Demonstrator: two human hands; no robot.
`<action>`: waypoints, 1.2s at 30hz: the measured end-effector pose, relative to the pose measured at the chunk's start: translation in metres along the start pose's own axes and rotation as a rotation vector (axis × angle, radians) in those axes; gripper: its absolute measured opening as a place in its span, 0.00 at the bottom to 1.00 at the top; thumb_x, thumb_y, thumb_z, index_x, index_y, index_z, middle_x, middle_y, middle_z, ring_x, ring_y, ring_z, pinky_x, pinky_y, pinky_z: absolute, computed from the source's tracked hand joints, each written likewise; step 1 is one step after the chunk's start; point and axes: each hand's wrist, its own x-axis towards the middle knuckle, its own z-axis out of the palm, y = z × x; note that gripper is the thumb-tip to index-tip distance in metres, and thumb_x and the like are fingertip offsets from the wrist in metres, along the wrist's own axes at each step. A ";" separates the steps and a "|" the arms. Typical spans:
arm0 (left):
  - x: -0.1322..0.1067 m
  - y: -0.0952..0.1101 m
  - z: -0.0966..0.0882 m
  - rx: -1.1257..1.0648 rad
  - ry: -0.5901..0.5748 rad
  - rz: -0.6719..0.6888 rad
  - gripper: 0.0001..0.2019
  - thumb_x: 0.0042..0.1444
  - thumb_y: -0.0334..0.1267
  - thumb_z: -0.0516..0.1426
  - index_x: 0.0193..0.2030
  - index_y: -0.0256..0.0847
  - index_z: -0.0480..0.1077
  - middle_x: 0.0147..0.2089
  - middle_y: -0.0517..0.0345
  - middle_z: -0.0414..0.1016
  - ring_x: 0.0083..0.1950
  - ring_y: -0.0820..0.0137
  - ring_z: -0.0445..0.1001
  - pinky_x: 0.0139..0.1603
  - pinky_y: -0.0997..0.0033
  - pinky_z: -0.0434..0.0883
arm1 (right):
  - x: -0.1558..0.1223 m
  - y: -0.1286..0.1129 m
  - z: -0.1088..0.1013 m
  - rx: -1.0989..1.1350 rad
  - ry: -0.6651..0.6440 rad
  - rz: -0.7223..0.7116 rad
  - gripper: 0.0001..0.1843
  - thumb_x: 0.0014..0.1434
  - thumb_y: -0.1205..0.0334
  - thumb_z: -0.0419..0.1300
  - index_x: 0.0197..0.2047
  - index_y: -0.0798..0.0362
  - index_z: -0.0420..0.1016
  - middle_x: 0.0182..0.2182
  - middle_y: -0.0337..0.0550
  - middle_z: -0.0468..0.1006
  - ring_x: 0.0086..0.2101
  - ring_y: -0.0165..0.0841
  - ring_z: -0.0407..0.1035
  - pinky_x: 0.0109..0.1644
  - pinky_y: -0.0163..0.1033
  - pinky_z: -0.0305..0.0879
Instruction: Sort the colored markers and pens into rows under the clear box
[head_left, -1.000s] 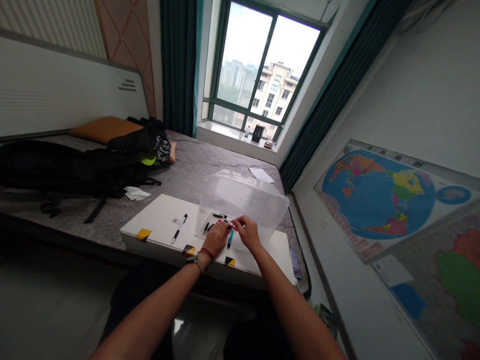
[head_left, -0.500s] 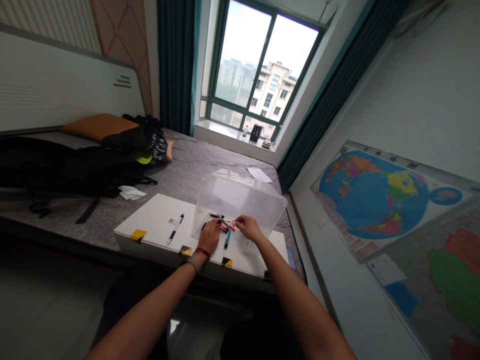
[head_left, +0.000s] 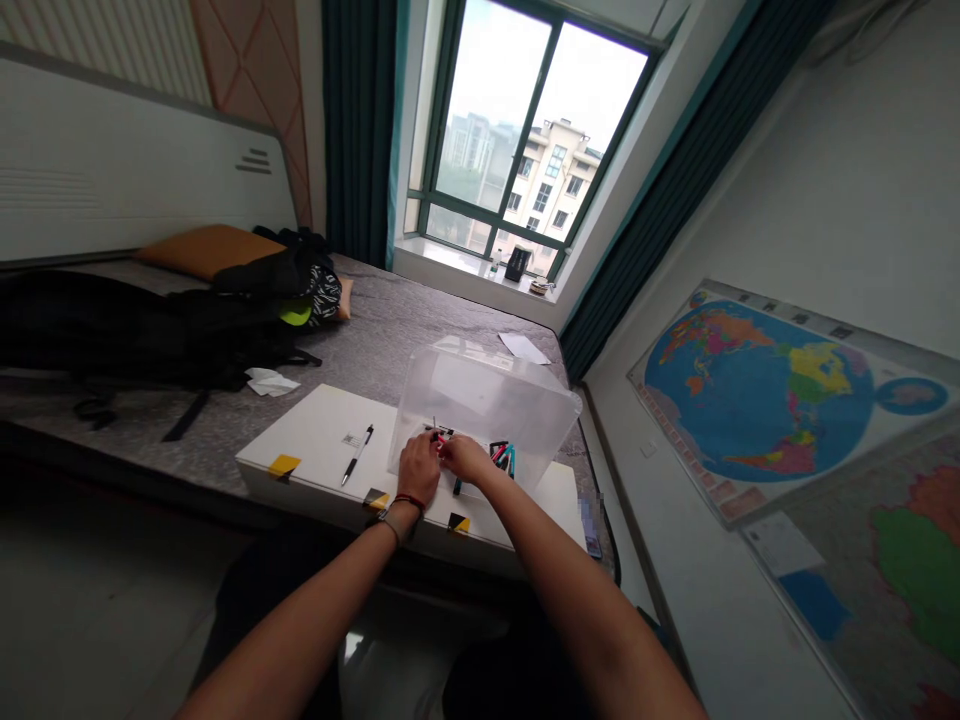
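Observation:
My left hand is closed, with the dark and red ends of pens showing at its fingertips. Against them, my right hand pinches a red pen, mostly covered by the fingers. Both hands are at the opening of a clear plastic box tipped on its side. To the right of my right hand lies a bunch of coloured pens, black, red and teal. A black-and-white pen lies alone to the left, on the white box beneath everything.
Yellow-and-black tape tabs mark the white box's front edge. Around it spreads a grey marbled bed surface with a crumpled tissue, a white paper and a black bag. A wall with a map stands at the right.
My right hand has moved left until it meets my left hand. The bunch of pens now shows to the right of my right hand. The view has shifted slightly.

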 end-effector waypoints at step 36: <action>-0.001 0.001 -0.002 -0.014 0.019 0.000 0.12 0.64 0.35 0.47 0.51 0.41 0.66 0.44 0.47 0.74 0.47 0.57 0.70 0.49 0.55 0.67 | 0.009 0.041 -0.009 -0.134 0.039 0.203 0.14 0.58 0.71 0.56 0.42 0.50 0.80 0.43 0.50 0.79 0.43 0.38 0.72 0.43 0.35 0.62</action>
